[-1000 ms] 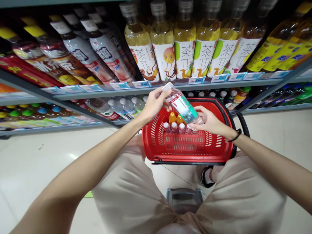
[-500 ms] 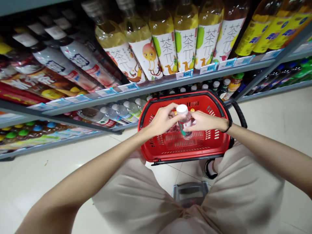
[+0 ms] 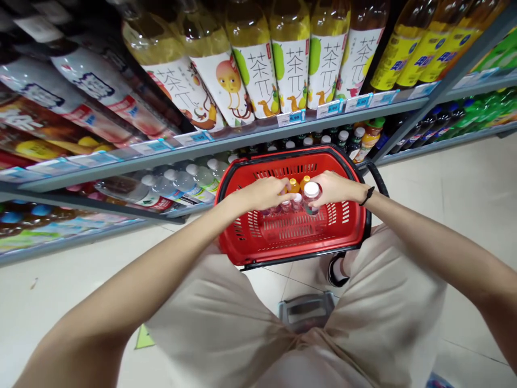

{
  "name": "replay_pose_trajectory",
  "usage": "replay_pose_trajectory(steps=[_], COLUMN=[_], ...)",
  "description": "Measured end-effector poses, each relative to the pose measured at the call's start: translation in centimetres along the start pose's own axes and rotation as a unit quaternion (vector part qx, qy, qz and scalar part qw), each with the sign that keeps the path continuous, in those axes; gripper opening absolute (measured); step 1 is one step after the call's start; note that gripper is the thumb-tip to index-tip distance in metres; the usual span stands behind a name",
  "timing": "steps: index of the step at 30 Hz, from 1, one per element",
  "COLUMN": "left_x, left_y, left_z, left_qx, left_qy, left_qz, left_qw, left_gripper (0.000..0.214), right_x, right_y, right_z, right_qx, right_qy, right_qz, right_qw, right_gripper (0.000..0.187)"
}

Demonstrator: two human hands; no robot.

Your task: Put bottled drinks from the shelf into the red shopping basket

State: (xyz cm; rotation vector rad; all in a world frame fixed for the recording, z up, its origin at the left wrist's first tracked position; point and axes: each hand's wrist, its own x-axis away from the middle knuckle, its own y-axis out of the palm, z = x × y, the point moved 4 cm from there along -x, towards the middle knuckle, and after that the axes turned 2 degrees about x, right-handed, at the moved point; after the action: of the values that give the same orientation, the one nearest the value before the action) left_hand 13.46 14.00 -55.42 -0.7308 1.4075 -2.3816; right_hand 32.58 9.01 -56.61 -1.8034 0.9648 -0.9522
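Observation:
My right hand [image 3: 336, 187] grips a clear bottle with a white cap [image 3: 311, 189] from its right side, holding it upright inside the red shopping basket [image 3: 269, 250]. My left hand [image 3: 270, 194] hovers at the left over the basket's other bottles, thumb and fingers bent and apart, holding nothing that I can make out. Close to its fingertips stand bottles with orange caps [image 3: 294, 185]. Small pinkish bottles with pale caps [image 3: 297, 199] are just below them, partly hidden by the left hand.
A shelf edge [image 3: 258, 131] with price tags runs behind the basket, carrying tall tea bottles [image 3: 258, 75]. Lower shelves hold water bottles [image 3: 197, 178] and dark soda bottles [image 3: 438, 125]. The basket's black handle [image 3: 377, 178] sticks out right. Below is a grey stool-like object [image 3: 307, 311].
My left hand has let go of the white-capped bottle and moved left of it. My right hand keeps the bottle and has shifted it slightly right within the basket, uncovering the orange caps.

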Motion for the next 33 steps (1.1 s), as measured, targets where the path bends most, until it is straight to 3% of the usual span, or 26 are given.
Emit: replay_pose_trajectory(steps=[3, 10, 14, 22, 28, 33], left_x=[0.5, 3.0, 5.1, 7.0, 6.0, 5.0], left_y=[0.2, 0.6, 0.9, 1.9, 2.6, 4.0], left_z=[-2.7, -11.9, -14.8, -16.2, -15.9, -16.8], left_qx=[-0.047, -0.026, -0.002, 0.017, 0.014, 0.014], left_qy=[-0.035, -0.095, -0.109, -0.140, -0.114, -0.107], left_qz=[-0.061, -0.003, 0.014, 0.015, 0.005, -0.008], left_qw=[0.996, 0.995, 0.994, 0.990, 0.993, 0.994], left_gripper=[0.037, 0.042, 0.040, 0.032, 0.031, 0.033], right_x=[0.4, -0.2, -1.7, -4.8, -6.2, -5.8], right_y=[1.4, 5.6, 8.5, 12.6, 12.8, 12.0], right_z=[1.4, 4.7, 6.5, 8.3, 8.7, 7.1], right_qx=[0.062, 0.159, 0.171, 0.192, 0.171, 0.129], right_qy=[0.043, 0.118, 0.140, 0.157, 0.172, 0.160], right_qz=[-0.063, -0.186, -0.209, -0.239, -0.257, -0.245], right_qw=[0.995, 0.962, 0.953, 0.939, 0.935, 0.948], right_gripper=[0.033, 0.053, 0.057, 0.039, 0.035, 0.035])
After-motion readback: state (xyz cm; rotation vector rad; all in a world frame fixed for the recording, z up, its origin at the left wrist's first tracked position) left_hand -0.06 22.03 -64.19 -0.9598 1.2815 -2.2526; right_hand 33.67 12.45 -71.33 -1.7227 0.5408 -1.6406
